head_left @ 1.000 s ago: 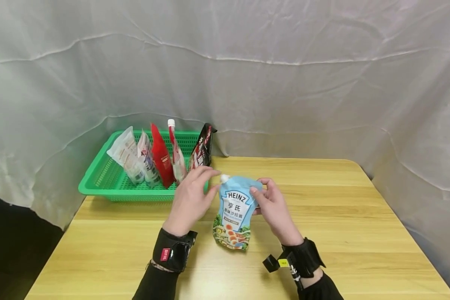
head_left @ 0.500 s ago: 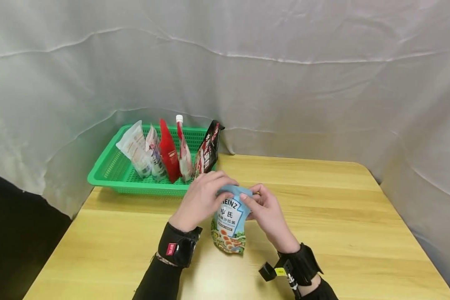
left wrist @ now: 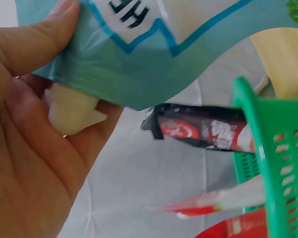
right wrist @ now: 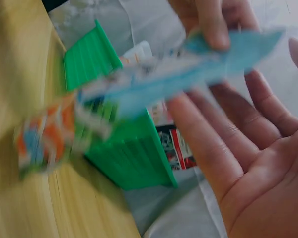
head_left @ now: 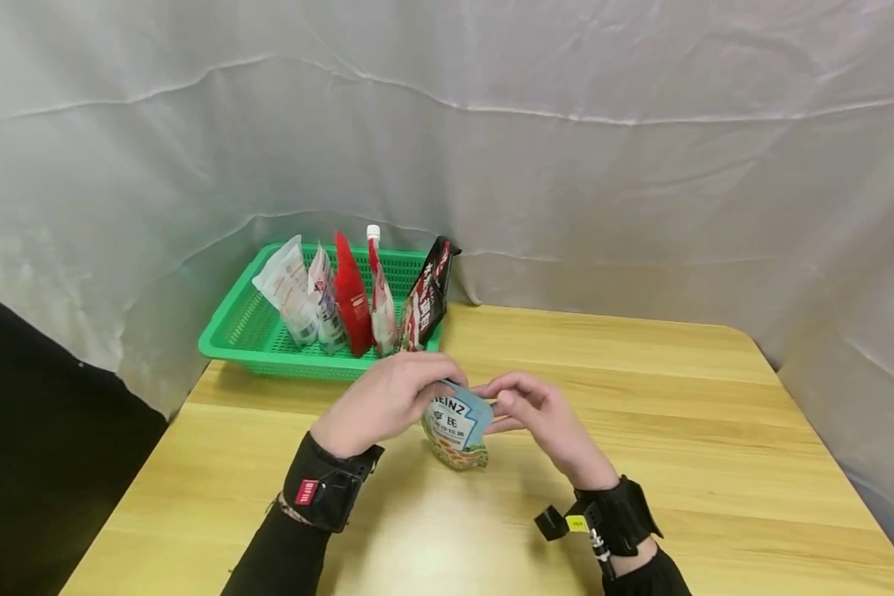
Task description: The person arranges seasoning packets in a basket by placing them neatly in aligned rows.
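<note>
A light blue Heinz salad dressing pouch [head_left: 454, 424] is held above the table, tilted so that its lower end looks foreshortened in the head view. My left hand [head_left: 391, 401] pinches its top corner, thumb on the printed face. In the left wrist view, the pouch's white spout cap [left wrist: 72, 111] sits against the fingers of that hand. My right hand [head_left: 547, 418] is at the pouch's right edge, its thumb off the packet. Extended fingers [right wrist: 203, 139] of this hand lie beside the pouch in the right wrist view; whether they touch it I cannot tell.
A green plastic basket [head_left: 227, 331] stands at the back left of the wooden table [head_left: 641, 463]. Upright in it are several packets, among them a red pouch [head_left: 353, 302], a white-capped pouch [head_left: 383, 310] and a black packet [head_left: 434, 285]. A grey curtain [head_left: 566, 182] hangs behind.
My left hand has come onto the pouch's top corner and taken hold, covering the cap. My right hand has loosened its pinch. The pouch has tilted, and the head view has shifted slightly.
</note>
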A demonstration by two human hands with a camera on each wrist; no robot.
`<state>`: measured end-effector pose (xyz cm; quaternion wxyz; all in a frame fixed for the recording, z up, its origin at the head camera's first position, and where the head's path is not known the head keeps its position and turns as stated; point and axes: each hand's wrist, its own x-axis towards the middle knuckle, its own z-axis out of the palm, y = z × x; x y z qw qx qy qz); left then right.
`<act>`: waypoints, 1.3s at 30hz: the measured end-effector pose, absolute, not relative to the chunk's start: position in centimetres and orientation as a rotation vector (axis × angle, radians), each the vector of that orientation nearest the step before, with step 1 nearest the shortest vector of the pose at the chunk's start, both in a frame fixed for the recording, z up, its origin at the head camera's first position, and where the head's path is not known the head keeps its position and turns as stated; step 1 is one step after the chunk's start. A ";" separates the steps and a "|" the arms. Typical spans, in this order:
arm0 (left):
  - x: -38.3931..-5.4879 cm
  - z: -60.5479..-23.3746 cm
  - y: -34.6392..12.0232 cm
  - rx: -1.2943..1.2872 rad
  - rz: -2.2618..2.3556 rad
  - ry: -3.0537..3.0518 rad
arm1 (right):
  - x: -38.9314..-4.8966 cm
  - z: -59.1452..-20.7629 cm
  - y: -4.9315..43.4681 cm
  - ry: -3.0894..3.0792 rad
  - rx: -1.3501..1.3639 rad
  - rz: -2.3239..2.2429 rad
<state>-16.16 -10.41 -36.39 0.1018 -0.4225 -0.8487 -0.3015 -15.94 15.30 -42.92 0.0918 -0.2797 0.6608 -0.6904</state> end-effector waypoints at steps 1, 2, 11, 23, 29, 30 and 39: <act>-16.0 -36.1 -10.7 -1.242 -0.879 -2.505 | -16.2 -43.0 15.4 1.940 -0.831 -2.064; -15.9 -35.8 -11.0 -1.232 -0.868 -2.503 | -16.5 -43.0 15.5 1.927 -0.815 -2.072; -14.6 -32.7 -14.9 -1.248 -0.873 -2.472 | -19.5 -44.7 13.7 1.958 -0.391 -2.074; -16.4 -27.8 -21.2 -1.162 -0.680 -2.534 | -24.6 -45.8 8.9 1.925 -0.096 -2.169; -17.1 -25.5 -24.1 -0.895 -0.618 -2.697 | -25.4 -46.0 8.1 1.908 -0.072 -2.203; -17.3 -25.2 -24.5 -0.851 -0.608 -2.725 | -25.4 -46.0 8.1 1.900 -0.079 -2.211; -19.9 -23.7 -28.4 -0.700 -0.446 -2.810 | -24.9 -45.9 7.7 1.842 -0.177 -2.217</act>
